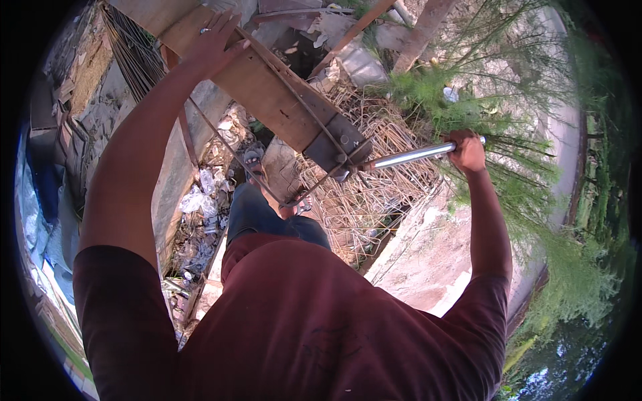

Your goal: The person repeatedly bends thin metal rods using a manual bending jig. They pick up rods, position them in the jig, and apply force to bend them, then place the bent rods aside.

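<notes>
My left hand (217, 45) lies on a long wooden board (257, 93), fingers stretched out and a ring on one of them. Its thumb is close to a thin steel rod that runs along the board. This bent rod (285, 203) turns at the dark metal plate (341, 137) on the board's near end and angles back below it. Closed around the outer end of a silvery metal pipe (414, 154) is my right hand (466, 152). The pipe's other end meets the plate and the rod.
A heap of bent thin rods (374, 200) lies beneath the board's end. Straight dark rods (134, 50) are bundled at upper left. Plastic litter (204, 197) fills a gap left of my legs. Feathery green branches (481, 87) hang around my right arm.
</notes>
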{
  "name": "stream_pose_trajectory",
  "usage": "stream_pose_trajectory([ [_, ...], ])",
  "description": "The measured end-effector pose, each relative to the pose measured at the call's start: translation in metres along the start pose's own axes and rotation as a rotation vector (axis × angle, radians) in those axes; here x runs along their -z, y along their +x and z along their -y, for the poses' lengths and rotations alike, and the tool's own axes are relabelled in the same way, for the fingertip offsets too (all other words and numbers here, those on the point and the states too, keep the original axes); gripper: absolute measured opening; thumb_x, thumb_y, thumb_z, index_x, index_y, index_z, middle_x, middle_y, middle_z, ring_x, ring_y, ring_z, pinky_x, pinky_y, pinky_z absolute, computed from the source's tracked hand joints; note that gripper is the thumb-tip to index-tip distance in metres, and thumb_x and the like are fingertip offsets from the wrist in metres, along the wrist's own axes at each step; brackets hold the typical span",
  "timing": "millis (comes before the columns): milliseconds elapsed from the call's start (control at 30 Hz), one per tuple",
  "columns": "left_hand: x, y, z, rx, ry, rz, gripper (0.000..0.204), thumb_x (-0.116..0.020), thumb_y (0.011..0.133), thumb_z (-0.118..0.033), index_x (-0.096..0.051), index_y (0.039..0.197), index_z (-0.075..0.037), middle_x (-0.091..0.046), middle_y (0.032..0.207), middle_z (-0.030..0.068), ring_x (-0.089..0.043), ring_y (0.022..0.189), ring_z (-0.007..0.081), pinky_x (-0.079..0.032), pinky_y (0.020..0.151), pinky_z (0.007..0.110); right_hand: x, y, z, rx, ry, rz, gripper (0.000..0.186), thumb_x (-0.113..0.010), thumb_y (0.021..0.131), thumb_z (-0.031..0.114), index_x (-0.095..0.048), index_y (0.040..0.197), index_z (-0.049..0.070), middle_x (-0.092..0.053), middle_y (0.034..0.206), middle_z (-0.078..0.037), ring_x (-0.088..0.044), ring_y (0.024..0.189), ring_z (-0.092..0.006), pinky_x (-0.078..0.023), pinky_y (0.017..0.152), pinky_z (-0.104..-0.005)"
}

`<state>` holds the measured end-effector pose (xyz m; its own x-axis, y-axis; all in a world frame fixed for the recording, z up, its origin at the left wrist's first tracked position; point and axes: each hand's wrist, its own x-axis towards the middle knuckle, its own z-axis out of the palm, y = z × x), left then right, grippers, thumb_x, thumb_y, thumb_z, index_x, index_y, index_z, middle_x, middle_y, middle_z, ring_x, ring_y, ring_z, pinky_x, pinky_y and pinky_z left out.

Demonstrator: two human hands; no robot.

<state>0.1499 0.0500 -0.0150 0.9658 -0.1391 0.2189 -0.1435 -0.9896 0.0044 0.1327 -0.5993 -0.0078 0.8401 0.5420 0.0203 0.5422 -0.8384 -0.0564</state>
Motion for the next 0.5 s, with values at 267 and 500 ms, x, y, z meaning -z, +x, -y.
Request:
stream_pose_trajectory([
  [267,0.000,0.005,0.009,-0.057,-0.011,0.019,0.060,-0.041,0.093,-0.048,-0.032,0.140,-0.011,-0.026,0.148,0.0126,-0.019,0.139,0.0311,-0.020,0.113,0.041,0.024,-0.003,0.050,-0.005,0.029,-0.021,0.012,-0.061,0.064,0.014,-0.064,0.075,0.011,-0.062,0.071,-0.012,-0.061,0.071,-0.0320,-0.048,0.067,-0.0417],
  [500,0.002,0.010,0.004,-0.106,0.012,0.043,0.060,-0.042,0.093,-0.047,-0.036,0.137,-0.006,-0.028,0.147,0.0151,-0.022,0.137,0.0346,-0.023,0.110,0.047,-0.008,-0.151,0.119,-0.426,0.093,-0.280,0.005,-0.060,0.069,0.015,-0.063,0.072,0.012,-0.062,0.066,-0.010,-0.061,0.064,-0.0313,-0.049,0.064,-0.0430],
])
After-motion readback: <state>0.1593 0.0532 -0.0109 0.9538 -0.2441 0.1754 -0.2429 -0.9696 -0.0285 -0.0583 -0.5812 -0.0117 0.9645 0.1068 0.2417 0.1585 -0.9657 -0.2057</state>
